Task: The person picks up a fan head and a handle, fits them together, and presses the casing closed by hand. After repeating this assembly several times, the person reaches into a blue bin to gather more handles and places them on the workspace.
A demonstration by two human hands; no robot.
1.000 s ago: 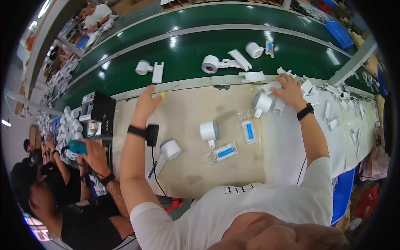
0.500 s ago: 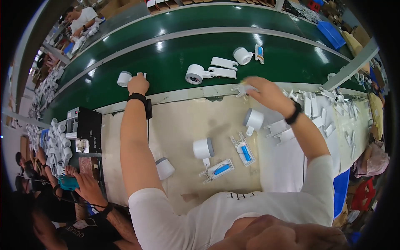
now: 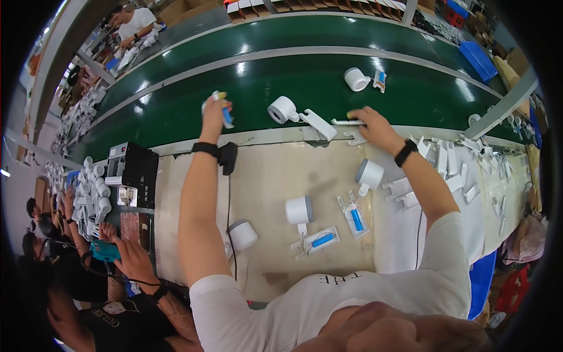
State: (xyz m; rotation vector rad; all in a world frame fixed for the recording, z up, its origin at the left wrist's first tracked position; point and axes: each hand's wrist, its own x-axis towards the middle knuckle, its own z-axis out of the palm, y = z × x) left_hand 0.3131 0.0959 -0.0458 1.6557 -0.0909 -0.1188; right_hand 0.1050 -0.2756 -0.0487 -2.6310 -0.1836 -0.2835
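Note:
My left hand (image 3: 213, 120) is raised over the green conveyor belt, closed around a white battery housing (image 3: 227, 119) with a blue cylinder in it. The fingers hide the rest of that piece. Farther right, my right hand (image 3: 375, 129) pinches a thin white plastic cover (image 3: 347, 122), seen edge-on at the belt's near edge. A bracket-like white piece (image 3: 355, 138) lies just below those fingers. Between the hands, a white round lamp head (image 3: 282, 110) rests on the belt, joined to a flat white arm (image 3: 318, 124).
Another lamp head (image 3: 356, 80) with an exposed battery housing sits farther back. On the worktable (image 3: 264, 158) are more lamp heads (image 3: 299, 210), two open battery housings (image 3: 322, 239) and several white covers (image 3: 446, 158). A black machine (image 3: 138, 176) stands left; a co-worker's hand (image 3: 136, 264) holds a teal tool.
My left hand has moved right and turned its piece, bringing the blue cylinder into view. My right hand has lifted one flat cover from beside the lamp head on the belt.

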